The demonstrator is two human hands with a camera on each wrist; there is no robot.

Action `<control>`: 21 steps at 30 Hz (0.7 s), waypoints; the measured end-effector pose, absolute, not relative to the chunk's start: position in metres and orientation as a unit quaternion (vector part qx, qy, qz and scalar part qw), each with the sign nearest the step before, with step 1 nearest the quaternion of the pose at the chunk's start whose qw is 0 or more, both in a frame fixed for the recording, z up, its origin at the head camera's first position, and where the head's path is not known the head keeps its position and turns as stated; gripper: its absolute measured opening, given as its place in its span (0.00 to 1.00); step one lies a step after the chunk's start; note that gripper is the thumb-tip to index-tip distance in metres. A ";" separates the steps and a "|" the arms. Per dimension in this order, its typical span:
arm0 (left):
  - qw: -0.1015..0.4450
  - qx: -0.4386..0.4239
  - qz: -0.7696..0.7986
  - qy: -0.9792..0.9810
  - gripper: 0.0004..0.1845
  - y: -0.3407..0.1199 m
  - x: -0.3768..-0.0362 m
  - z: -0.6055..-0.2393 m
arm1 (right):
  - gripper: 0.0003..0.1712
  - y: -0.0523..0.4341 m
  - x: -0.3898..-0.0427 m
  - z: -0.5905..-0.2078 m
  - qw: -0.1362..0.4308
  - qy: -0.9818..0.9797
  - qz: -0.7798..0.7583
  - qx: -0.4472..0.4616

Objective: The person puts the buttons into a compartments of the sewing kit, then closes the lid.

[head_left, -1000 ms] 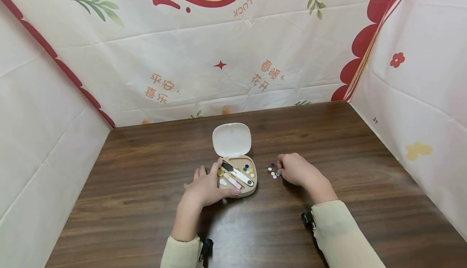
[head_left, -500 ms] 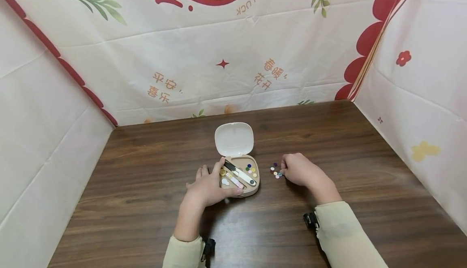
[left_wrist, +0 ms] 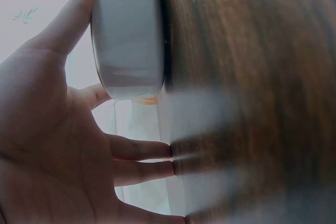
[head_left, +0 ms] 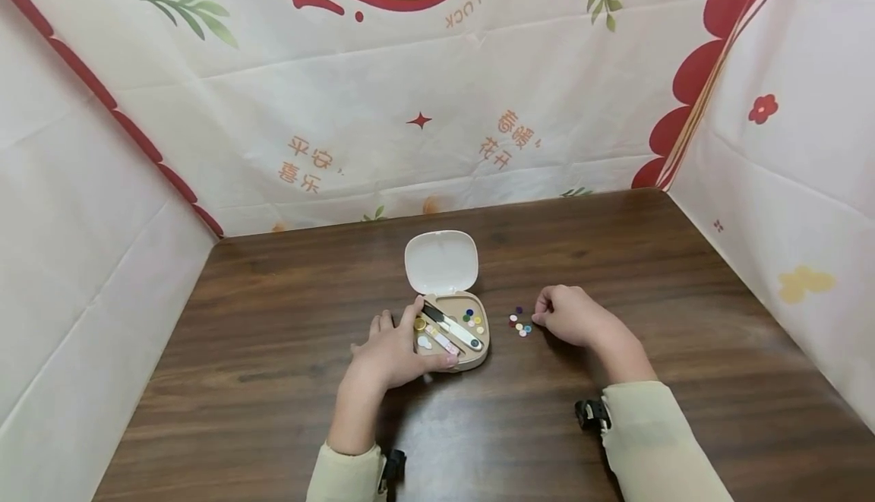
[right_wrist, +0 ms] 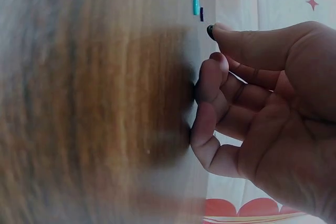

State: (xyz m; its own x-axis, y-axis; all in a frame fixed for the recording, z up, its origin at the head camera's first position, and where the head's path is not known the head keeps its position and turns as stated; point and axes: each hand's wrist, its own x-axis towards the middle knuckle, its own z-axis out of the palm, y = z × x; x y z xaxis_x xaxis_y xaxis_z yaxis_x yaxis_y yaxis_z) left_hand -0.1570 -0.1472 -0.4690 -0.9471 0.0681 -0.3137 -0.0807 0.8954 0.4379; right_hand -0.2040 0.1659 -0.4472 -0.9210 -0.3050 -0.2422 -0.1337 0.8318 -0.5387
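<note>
A small beige case [head_left: 478, 355] lies open on the table, its white lid [head_left: 440, 261] standing back. Inside are black-and-white snips [head_left: 447, 325], several coloured buttons [head_left: 472, 318] and a gold round piece [head_left: 419, 324]. My left hand [head_left: 434, 332] grips the case [left_wrist: 126, 35], thumb along the near edge and index finger at the left rim; the other fingers [left_wrist: 142, 161] lie flat on the wood. A loose cluster of coloured buttons [head_left: 519, 324] lies right of the case. Just right of it, my right hand [head_left: 547, 312] is curled, pinching a small dark button [right_wrist: 210, 31] at its fingertips [right_wrist: 223, 32].
The dark wooden table [head_left: 287, 411] is walled on three sides by white cloth with red print [head_left: 410, 130]. Bare wood stretches to the left, right and front of the hands. Cream sleeves [head_left: 636, 441] cover both forearms.
The right hand has drawn slightly right, away from the button cluster it touched before. The left hand stays on the case.
</note>
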 end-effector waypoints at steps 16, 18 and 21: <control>0.159 -0.004 0.230 0.960 0.62 -0.145 -0.148 -0.455 | 0.07 0.146 -0.206 -0.426 0.097 0.939 -0.302 -0.131; 0.157 -0.005 0.231 0.960 0.62 -0.145 -0.148 -0.455 | 0.07 0.143 -0.208 -0.422 0.088 0.939 -0.304 -0.137; 0.157 -0.003 0.229 0.961 0.62 -0.145 -0.148 -0.455 | 0.07 0.139 -0.210 -0.417 0.082 0.937 -0.306 -0.145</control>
